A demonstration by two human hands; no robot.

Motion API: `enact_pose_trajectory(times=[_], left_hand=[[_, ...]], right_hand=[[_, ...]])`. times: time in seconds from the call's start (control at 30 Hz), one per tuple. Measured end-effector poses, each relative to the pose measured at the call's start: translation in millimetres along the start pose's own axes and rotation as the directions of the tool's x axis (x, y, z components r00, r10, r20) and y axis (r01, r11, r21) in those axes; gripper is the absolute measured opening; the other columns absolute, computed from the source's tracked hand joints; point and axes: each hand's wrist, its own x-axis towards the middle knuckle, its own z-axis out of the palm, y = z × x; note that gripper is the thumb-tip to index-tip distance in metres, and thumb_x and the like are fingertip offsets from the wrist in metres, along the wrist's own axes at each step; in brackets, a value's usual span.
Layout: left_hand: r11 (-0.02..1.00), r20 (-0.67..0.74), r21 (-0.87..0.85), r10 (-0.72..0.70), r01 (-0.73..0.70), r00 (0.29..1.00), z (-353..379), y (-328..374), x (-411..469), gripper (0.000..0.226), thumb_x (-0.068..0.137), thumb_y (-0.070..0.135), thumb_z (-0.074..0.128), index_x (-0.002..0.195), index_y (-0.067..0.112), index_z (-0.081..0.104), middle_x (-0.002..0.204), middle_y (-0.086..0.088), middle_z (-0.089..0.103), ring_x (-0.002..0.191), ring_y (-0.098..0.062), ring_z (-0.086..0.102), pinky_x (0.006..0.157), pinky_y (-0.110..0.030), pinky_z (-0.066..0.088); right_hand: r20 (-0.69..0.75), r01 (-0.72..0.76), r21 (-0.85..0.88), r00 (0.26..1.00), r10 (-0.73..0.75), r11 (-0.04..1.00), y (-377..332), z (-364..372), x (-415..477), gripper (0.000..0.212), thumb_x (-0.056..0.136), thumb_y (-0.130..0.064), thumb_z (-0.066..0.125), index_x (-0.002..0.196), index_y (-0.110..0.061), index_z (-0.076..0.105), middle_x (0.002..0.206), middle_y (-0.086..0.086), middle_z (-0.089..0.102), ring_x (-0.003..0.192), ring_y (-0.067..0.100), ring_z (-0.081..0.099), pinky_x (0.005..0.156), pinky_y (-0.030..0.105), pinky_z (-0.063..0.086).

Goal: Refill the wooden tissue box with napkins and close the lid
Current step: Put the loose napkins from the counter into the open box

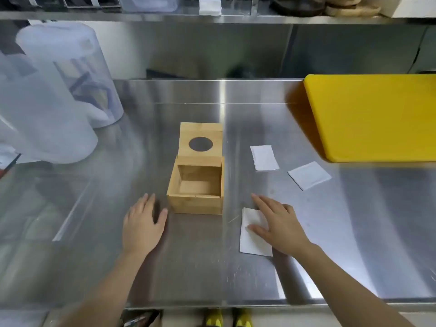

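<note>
The wooden tissue box [195, 202] stands at the middle of the steel counter, empty inside. Its lid [201, 131], with a round hole, is tipped up and back behind it. Three white napkins lie flat to the right: a near napkin [252, 243], a middle napkin [264, 158] and a far-right napkin [309, 175]. My right hand [279, 223] rests flat with spread fingers on the near napkin. To the left of the box, my left hand [142, 226] lies open on the counter, thumb close to its front left corner, holding nothing.
A yellow cutting board [375, 116] covers the back right of the steel counter [203, 267]. Translucent plastic containers [54, 95] crowd the back left. A steel shelf [236, 17] with assorted items runs overhead along the back wall.
</note>
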Motion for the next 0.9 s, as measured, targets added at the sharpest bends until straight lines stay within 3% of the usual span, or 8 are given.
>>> enact_pose_trajectory(times=[0.13,0.23,0.4,0.5,0.57,0.7,0.9], left_hand=[[0.993,0.000,0.110,0.041,-0.041,0.999,6.5,-4.0,-2.5,0.051,0.088,0.036,0.053,0.130,0.008,0.048,0.142,-0.016,0.042,0.132,-0.032,0.034,0.109,-0.045,0.024],[0.992,-0.013,0.120,0.050,-0.048,0.999,9.4,-4.1,-1.6,0.051,0.089,0.036,0.052,0.131,0.008,0.048,0.142,-0.016,0.042,0.133,-0.031,0.033,0.109,-0.045,0.024],[0.990,-0.022,0.129,0.052,-0.048,0.998,10.2,-4.3,-2.5,0.051,0.089,0.036,0.051,0.131,0.009,0.047,0.144,-0.015,0.041,0.133,-0.031,0.033,0.109,-0.045,0.022],[0.989,-0.017,0.138,0.048,-0.046,0.999,9.9,-4.5,-2.2,0.051,0.090,0.038,0.049,0.133,0.010,0.045,0.145,-0.014,0.039,0.134,-0.030,0.031,0.110,-0.044,0.020],[0.988,-0.006,0.146,0.047,-0.046,0.999,9.1,-4.2,-2.3,0.052,0.091,0.039,0.047,0.134,0.011,0.044,0.146,-0.013,0.038,0.135,-0.029,0.030,0.111,-0.043,0.019],[0.990,-0.008,0.131,0.050,-0.048,0.999,8.0,-3.0,-3.6,0.052,0.091,0.039,0.046,0.134,0.010,0.043,0.146,-0.014,0.038,0.136,-0.029,0.029,0.111,-0.043,0.018],[0.992,-0.015,0.115,0.049,-0.047,0.999,7.5,-1.1,-5.1,0.051,0.092,0.038,0.045,0.134,0.011,0.042,0.147,-0.012,0.037,0.137,-0.027,0.027,0.112,-0.041,0.015]], right_hand=[[0.006,0.003,-0.003,1.000,-0.003,1.000,-0.3,6.1,2.2,0.062,0.084,-0.048,0.052,0.137,-0.023,0.032,0.134,-0.001,0.048,0.122,0.021,0.043,0.096,0.034,0.028],[-0.034,-0.057,-0.023,0.998,0.057,0.998,-3.4,7.3,6.4,0.053,0.083,-0.046,0.055,0.128,-0.021,0.042,0.114,0.003,0.057,0.107,0.026,0.051,0.085,0.035,0.034],[-0.036,-0.208,-0.021,0.978,0.207,0.978,-7.4,10.1,9.3,0.039,0.086,-0.046,0.051,0.109,-0.015,0.046,0.104,0.008,0.066,0.088,0.034,0.060,0.067,0.032,0.033],[-0.061,-0.215,-0.030,0.975,0.213,0.976,-8.0,5.2,10.1,0.037,0.084,-0.046,0.054,0.102,-0.014,0.051,0.101,0.005,0.067,0.087,0.032,0.060,0.068,0.033,0.036],[-0.077,-0.130,-0.001,0.989,0.130,0.991,-6.3,0.2,12.6,0.036,0.079,-0.043,0.062,0.098,-0.013,0.055,0.099,0.004,0.064,0.090,0.028,0.058,0.075,0.032,0.034],[0.084,0.038,0.056,0.996,-0.043,0.998,-7.9,-5.8,19.3,0.035,0.072,-0.036,0.070,0.098,-0.019,0.053,0.101,-0.003,0.056,0.098,0.019,0.047,0.077,0.028,0.021],[0.277,0.010,0.038,0.961,-0.020,0.999,-14.8,-10.1,32.4,0.040,0.068,-0.038,0.072,0.095,-0.025,0.046,0.088,-0.011,0.048,0.088,0.015,0.036,0.070,0.033,0.012]])
